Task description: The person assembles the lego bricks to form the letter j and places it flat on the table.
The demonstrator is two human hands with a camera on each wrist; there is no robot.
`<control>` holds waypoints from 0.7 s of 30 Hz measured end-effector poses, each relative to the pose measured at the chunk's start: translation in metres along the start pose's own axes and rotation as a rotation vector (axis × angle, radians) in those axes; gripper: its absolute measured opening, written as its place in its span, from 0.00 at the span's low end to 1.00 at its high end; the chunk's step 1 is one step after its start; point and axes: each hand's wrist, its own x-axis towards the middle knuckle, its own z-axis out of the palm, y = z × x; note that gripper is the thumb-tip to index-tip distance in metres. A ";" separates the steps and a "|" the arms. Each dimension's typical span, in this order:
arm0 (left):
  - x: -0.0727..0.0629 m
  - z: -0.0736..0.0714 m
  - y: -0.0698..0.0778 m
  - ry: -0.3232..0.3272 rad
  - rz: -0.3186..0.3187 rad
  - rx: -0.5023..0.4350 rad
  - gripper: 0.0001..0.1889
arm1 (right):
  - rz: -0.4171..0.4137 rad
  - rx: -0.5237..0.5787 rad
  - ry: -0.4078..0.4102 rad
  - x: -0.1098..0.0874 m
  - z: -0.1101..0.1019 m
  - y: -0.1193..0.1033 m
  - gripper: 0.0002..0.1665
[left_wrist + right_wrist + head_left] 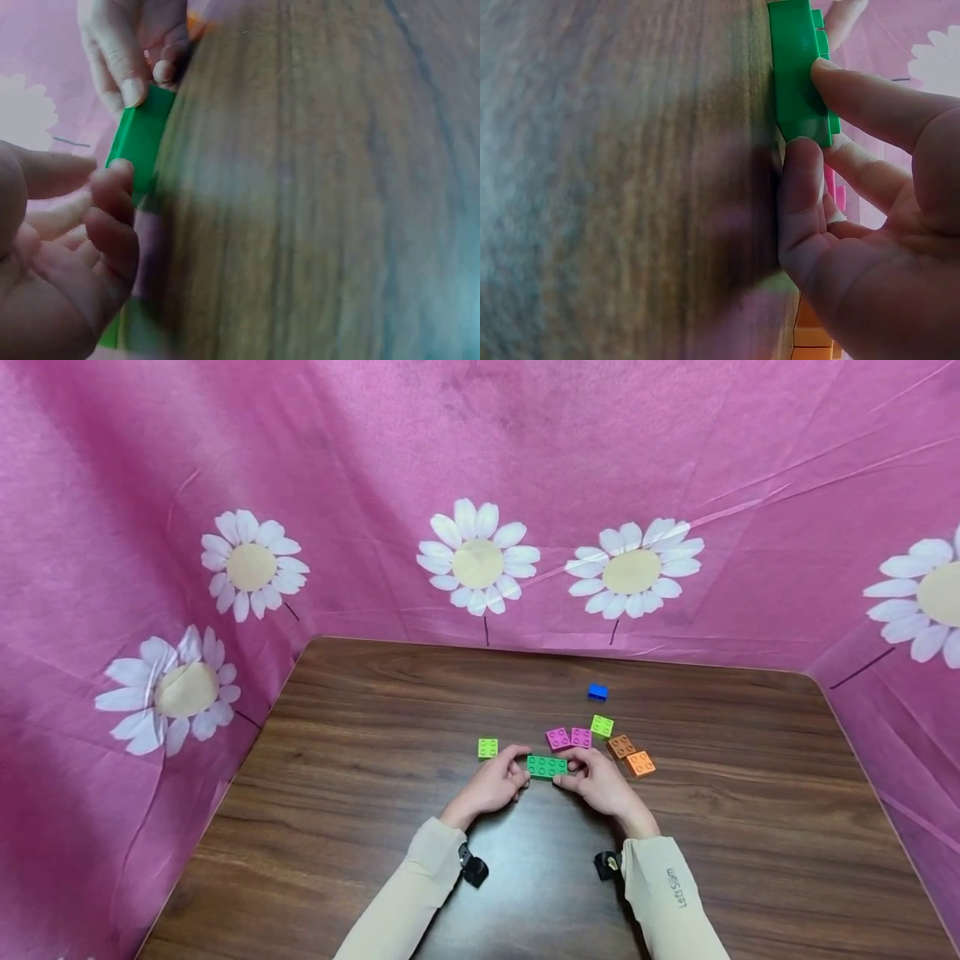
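Dark wood-grain table (375, 718) spreading before a daisy-printed pink cloth (360, 485), long green eight-stud plastic brick (547, 767) sitting between your grips

Your left hand (491, 782) is pinching the green brick's left end, and your right hand (597, 782) is pinching its right end. Just beyond it, two square magenta bricks (581, 737) are lying side by side. Farther beyond and rightward, a square lime-green brick (602, 726) and a small blue brick (597, 692) are resting. Right of it, a brown brick (621, 746) and an orange brick (641, 764) are sitting; another lime-green brick (488, 748) is lying to its left.
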 end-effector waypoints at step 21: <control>-0.008 -0.052 -0.038 0.394 -0.038 -0.121 0.24 | 0.004 -0.003 -0.016 0.000 0.000 0.000 0.22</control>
